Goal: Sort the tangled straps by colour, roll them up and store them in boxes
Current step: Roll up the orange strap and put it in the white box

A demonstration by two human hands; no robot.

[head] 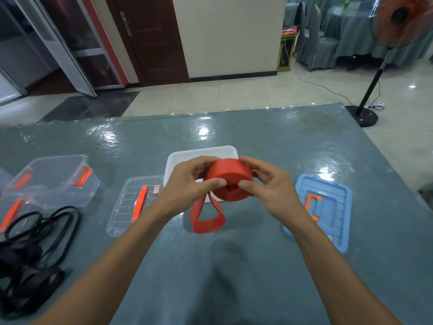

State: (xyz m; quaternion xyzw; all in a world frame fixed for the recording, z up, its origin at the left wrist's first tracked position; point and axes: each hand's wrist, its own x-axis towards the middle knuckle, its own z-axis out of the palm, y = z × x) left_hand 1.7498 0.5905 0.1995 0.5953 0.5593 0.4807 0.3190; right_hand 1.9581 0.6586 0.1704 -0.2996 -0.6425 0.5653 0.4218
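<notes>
A red strap (230,178), mostly wound into a thick roll, is held above the table's middle. My left hand (189,184) grips the roll's left side and my right hand (269,184) grips its right side, thumbs pressed on the front. A loose red loop hangs down from the roll and touches the table. Black straps (30,249) lie tangled at the left edge. A white box (201,153) sits just behind my hands, partly hidden. A clear box (54,181) with orange latches stands at the left.
A clear lid (124,207) with an orange handle lies left of centre. A blue lid (328,207) with an orange handle lies on the right. The table (234,266) has a shiny grey-blue cover. A standing fan (375,73) is off the far right corner.
</notes>
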